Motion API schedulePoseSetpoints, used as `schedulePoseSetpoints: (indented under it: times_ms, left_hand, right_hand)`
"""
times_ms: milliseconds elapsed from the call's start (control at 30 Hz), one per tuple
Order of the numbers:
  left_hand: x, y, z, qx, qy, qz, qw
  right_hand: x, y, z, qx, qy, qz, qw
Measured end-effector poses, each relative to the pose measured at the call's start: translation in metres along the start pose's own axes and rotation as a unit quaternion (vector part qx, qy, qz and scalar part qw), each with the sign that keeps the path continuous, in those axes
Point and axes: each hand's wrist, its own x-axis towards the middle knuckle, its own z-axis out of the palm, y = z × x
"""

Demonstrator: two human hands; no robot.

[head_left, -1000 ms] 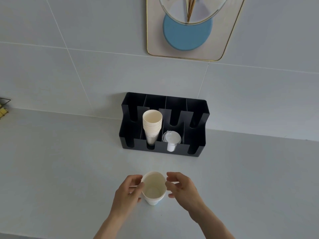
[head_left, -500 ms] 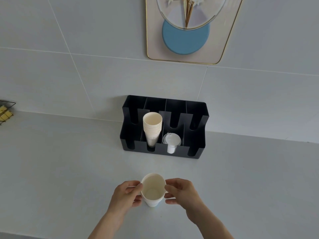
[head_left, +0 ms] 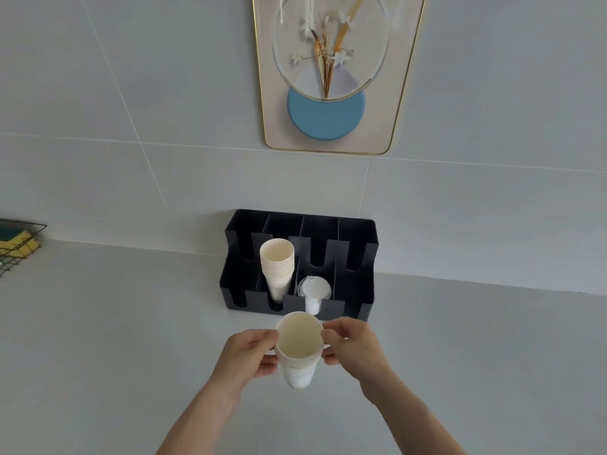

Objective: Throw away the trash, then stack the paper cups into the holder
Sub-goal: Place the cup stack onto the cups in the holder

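Observation:
A white paper cup, seemingly two nested, is lifted off the counter in front of the black holder. My left hand grips its left side and my right hand pinches its right rim. Inside the holder's second front slot stands a stack of several paper cups, upright. A clear plastic lid on a small white cup sits in the slot to its right.
The holder stands against the tiled wall on a grey counter. A wire basket with a yellow-green sponge is at the far left edge. A framed picture hangs on the wall above.
Both hands have raised the cup from the counter and carried it toward the holder. The view has tilted up, showing more of the wall picture.

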Motion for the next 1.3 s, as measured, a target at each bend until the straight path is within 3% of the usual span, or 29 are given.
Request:
schedulePoseSetpoints:
  times_ms: [533,800,1033,1300]
  left_hand:
    - [0.035,0.148,-0.011,-0.017,-0.002,0.110,0.994]
    - [0.078,0.204,-0.035,-0.053,-0.018,0.138,0.989]
    - [0.119,0.222,-0.049,-0.067,-0.034,0.137,0.988]
    - [0.169,0.207,-0.051,-0.061,-0.045,0.101,0.992]
  right_hand:
    - [0.044,-0.140,-0.021,-0.001,0.069,-0.119,0.990]
    - [0.071,-0.205,-0.002,0.031,0.127,-0.126,0.983]
    - [0.104,-0.231,0.017,0.021,0.156,-0.111,0.981]
    - [0.147,-0.213,0.037,0.015,0.157,-0.065,0.985]
